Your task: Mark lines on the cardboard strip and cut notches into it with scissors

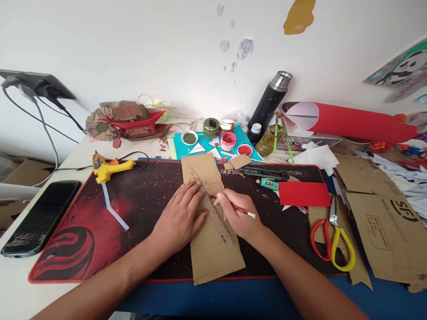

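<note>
A strip of brown cardboard lies upright in view on the dark desk mat, and a clear ruler rests slantwise across it. My left hand lies flat with fingers stretched out, pressing the upper part of the ruler against the cardboard. In my right hand is a red and black pencil, pinched between the fingers. Its tip points left, close by the ruler's edge. A thin curved line shows on the cardboard above my left fingertips.
Left of the hands are a yellow glue gun and a phone. Scissors, red paper, a box cutter and larger cardboard lie right. Behind stand paint pots, a black thermos and a model boat.
</note>
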`<state>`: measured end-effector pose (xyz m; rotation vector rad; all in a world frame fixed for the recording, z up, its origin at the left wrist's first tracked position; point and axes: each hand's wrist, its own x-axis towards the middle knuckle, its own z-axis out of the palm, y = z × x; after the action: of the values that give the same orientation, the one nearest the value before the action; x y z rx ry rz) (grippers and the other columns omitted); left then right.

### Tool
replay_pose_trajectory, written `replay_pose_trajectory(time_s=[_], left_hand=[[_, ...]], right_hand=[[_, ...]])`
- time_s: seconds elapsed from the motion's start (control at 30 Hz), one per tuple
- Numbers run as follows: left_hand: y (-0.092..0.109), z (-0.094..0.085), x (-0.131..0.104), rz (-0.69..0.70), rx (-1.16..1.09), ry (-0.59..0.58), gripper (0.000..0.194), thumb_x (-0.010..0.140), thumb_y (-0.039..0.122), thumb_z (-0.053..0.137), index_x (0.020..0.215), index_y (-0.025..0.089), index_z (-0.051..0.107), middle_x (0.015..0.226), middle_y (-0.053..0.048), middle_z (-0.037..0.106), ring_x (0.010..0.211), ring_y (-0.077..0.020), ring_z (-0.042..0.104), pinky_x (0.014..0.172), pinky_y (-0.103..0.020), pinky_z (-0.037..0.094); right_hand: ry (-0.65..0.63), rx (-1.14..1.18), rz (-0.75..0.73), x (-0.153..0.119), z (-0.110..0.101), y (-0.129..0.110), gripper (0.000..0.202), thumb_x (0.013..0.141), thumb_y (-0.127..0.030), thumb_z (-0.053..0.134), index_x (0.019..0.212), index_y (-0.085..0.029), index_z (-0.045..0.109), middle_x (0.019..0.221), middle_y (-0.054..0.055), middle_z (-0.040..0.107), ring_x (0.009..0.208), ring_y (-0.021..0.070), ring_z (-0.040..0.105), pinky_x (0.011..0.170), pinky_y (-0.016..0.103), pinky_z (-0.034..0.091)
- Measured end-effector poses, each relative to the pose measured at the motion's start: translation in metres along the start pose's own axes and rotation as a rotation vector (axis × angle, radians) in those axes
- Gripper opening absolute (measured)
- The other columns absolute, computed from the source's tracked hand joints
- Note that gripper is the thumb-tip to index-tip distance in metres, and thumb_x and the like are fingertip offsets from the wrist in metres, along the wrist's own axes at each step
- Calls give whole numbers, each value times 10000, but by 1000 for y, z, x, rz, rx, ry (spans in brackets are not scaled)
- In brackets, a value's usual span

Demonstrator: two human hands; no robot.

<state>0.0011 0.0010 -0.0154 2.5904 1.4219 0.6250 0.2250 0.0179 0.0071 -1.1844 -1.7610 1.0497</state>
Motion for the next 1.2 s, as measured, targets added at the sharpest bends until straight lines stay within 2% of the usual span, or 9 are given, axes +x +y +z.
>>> replay_pose_trajectory(time_s=[0.17, 0.3, 0.4, 0.5, 0.67, 0.77, 0.87, 1.07, 1.2], left_hand=[[1, -1, 0, 18, 43, 8, 455, 1097, 338, 585, 1490, 109, 590, 1595, -220, 636, 1587, -386, 505, 1298, -602, 470], [3, -2, 1, 37, 112, 18, 437, 1097, 332, 580, 1464, 101, 627, 1586, -215, 650, 1560, -399, 535, 1289, -599, 468], [5, -3, 2, 48, 151, 42, 402, 1098, 322, 583, 1424, 102, 663, 1552, -208, 680, 1520, -399, 574, 1289, -601, 453], [6, -5, 3, 68, 174, 57, 359, 1099, 313, 589, 1368, 99, 694, 1497, -203, 716, 1466, -394, 613, 1259, -587, 475], [9, -11, 5, 115, 211, 91, 263, 1119, 310, 559, 1216, 144, 739, 1281, -163, 802, 1249, -363, 717, 1076, -538, 567], [11, -13, 5, 131, 213, 91, 251, 1114, 296, 576, 1234, 143, 735, 1213, -152, 806, 1169, -345, 730, 1002, -512, 577], [11, -13, 5, 132, 221, 80, 271, 1106, 287, 599, 1300, 153, 733, 1212, -155, 795, 1176, -348, 725, 964, -503, 584], [8, -15, 4, 135, 213, 49, 274, 1121, 298, 572, 1285, 211, 773, 1226, -148, 786, 1201, -338, 740, 950, -481, 625], [5, -19, 2, 129, 170, 19, 289, 1125, 295, 567, 1290, 191, 780, 1284, -159, 788, 1234, -342, 746, 986, -490, 656]], right_hand=[[168, 220, 101, 7, -3, 0, 492, 1132, -590, 558, 835, -229, 712, 492, -69, 519, 405, 127, 537, 477, 259, 416], [316, 386, 167, 31, -10, 0, 564, 1018, -745, 665, 810, -222, 706, 480, -81, 486, 381, 123, 532, 417, 247, 391], [392, 450, 182, 50, -9, 6, 613, 940, -813, 711, 782, -220, 705, 486, -82, 480, 362, 114, 500, 388, 244, 384], [438, 434, 166, 60, -4, 13, 633, 924, -832, 714, 778, -216, 712, 488, -79, 479, 370, 111, 494, 387, 244, 363], [423, 411, 137, 52, -4, 20, 620, 955, -818, 693, 803, -217, 712, 478, -81, 478, 378, 113, 484, 407, 247, 369], [387, 401, 150, 45, -8, 20, 615, 969, -812, 678, 805, -220, 706, 473, -80, 478, 376, 118, 485, 409, 248, 369], [360, 372, 153, 43, -9, 19, 618, 989, -812, 644, 809, -223, 696, 465, -79, 476, 377, 121, 485, 413, 250, 368], [316, 315, 152, 43, -8, 16, 629, 1012, -808, 602, 810, -221, 703, 469, -69, 495, 384, 124, 487, 425, 254, 389], [320, 320, 135, 43, -9, 16, 627, 1016, -805, 600, 806, -223, 702, 476, -70, 495, 388, 122, 492, 434, 251, 399]])
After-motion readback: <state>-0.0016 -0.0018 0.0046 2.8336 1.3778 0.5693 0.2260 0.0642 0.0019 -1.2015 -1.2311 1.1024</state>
